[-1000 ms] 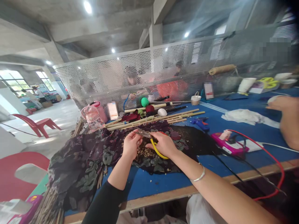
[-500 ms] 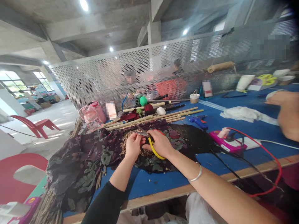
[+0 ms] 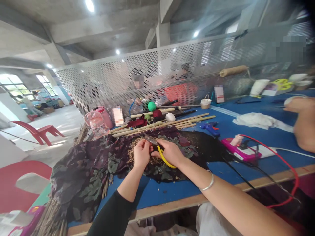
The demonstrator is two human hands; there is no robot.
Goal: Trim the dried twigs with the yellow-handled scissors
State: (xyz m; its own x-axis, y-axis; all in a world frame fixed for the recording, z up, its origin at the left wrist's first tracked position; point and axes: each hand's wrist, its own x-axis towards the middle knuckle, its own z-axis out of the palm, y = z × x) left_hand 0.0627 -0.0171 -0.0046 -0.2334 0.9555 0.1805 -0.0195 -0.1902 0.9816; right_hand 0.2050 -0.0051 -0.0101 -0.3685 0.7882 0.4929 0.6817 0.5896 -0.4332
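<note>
The yellow-handled scissors [image 3: 161, 155] are near the middle of the frame, the yellow loop curving below the right hand [image 3: 171, 152] and the blades pointing up and left, just over the fingertips of the left hand [image 3: 141, 153]. Under both hands is a heap of brown clippings [image 3: 131, 154], spread on a dark floral cloth [image 3: 83, 164] that runs toward the lower left.

The cloth covers part of a blue table [image 3: 169, 191] with a bare wooden edge. Beyond the hands there's a row of pale sticks [image 3: 203, 120], with a green ball [image 3: 152, 106] and a white ball [image 3: 170, 117] among them, and a pink bottle [image 3: 105, 117] off to their left. Right of centre I see a blue glue gun [image 3: 210, 127] and a pink power strip [image 3: 237, 149]; at the right edge, somebody else's arm [image 3: 306, 123]. A perforated screen [image 3: 108, 77] stands behind it all, and a red chair [image 3: 43, 131] is on the pale floor at left.

The right hand is closed around the scissors' handles. The left hand has its fingers drawn together in a pinch by the blades; whatever is between them is too small for me to tell.
</note>
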